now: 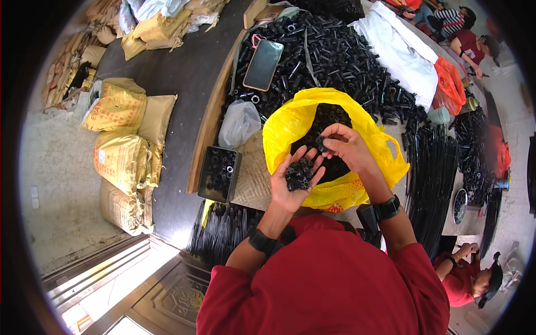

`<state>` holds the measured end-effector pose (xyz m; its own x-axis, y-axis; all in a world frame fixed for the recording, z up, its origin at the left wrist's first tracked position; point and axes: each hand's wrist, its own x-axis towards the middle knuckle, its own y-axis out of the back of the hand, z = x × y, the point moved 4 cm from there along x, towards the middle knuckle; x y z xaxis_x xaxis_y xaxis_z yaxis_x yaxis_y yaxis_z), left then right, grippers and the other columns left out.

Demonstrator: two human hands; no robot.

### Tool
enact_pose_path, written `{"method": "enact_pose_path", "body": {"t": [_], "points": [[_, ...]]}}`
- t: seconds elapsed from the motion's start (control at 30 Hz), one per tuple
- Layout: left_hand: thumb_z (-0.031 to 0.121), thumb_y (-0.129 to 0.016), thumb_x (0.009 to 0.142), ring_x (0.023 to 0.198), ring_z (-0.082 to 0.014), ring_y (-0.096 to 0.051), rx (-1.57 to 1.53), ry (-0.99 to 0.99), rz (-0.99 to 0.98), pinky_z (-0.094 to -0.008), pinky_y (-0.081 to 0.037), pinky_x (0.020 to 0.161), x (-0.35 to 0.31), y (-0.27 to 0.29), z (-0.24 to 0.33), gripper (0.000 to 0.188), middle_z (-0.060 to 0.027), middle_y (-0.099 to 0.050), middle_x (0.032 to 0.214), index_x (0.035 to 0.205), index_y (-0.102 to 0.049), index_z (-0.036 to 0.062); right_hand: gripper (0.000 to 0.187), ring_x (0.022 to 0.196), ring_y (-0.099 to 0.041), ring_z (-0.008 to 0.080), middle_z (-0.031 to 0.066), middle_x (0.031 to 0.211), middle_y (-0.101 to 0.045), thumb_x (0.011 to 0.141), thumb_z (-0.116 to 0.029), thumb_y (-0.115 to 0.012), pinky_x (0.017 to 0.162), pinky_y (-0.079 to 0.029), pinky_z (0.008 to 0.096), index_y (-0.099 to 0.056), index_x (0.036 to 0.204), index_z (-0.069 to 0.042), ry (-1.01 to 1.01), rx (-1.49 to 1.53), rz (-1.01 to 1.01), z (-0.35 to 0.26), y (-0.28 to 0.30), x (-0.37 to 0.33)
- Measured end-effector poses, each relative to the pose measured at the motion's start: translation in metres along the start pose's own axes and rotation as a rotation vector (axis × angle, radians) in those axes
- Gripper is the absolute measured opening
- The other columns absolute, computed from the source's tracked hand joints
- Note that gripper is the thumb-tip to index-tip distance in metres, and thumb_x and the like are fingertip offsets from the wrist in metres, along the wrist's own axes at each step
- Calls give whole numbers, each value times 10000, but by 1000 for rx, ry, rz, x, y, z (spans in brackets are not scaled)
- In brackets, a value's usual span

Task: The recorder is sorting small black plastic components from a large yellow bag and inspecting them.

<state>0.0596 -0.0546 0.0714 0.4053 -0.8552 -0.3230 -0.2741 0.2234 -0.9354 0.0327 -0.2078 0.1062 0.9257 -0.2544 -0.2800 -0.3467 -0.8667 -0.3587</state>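
My left hand (286, 192) is palm up, fingers curled round a small heap of black ring-shaped plastic pieces (300, 174). Just to its right, my right hand (357, 152) pinches a small black piece (322, 143) between thumb and fingertips, close to the left fingertips. Both hands are over the mouth of a yellow plastic bag (278, 125), whose rim is spread wide. Inside lie many more small black pieces (330, 116), partly hidden by my hands.
Beyond the bag spreads a large pile of black tubular parts (346, 50), with a phone (263, 66) on it. Left are a clear plastic bag (239, 124) and a black tray (219, 187) of parts. Long black rods (427, 173) lie right. Other people (466, 47) sit at the right.
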Motion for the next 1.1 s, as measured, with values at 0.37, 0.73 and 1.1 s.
{"method": "enact_pose_path", "body": {"t": [0.37, 0.73, 1.1], "points": [[297, -492, 879, 981, -303, -553, -9, -7, 51, -386, -517, 789, -3, 12, 7, 303, -134, -564, 1071, 1091, -574, 96, 309, 838, -569, 298, 86, 906, -551, 707, -68, -631, 714, -471, 373, -555, 1003, -114, 464, -1486, -5, 21, -1, 30], [306, -487, 881, 944, -293, -560, -18, -68, 65, -370, -518, 769, -11, 9, 18, 303, -128, -576, 1055, 1076, -578, 92, 368, 847, -557, 281, 63, 930, -526, 673, -116, -669, 709, -470, 390, -556, 1021, -150, 532, -1737, -111, 40, -13, 33], [311, -472, 884, 961, -295, -550, 33, -78, 18, -394, -509, 784, -14, 3, 17, 318, -128, -561, 1069, 1091, -566, 89, 306, 705, -612, 216, 58, 806, -582, 706, -98, -668, 606, -488, 339, -573, 997, -107, 641, -1488, 127, 15, 2, 28]]}}
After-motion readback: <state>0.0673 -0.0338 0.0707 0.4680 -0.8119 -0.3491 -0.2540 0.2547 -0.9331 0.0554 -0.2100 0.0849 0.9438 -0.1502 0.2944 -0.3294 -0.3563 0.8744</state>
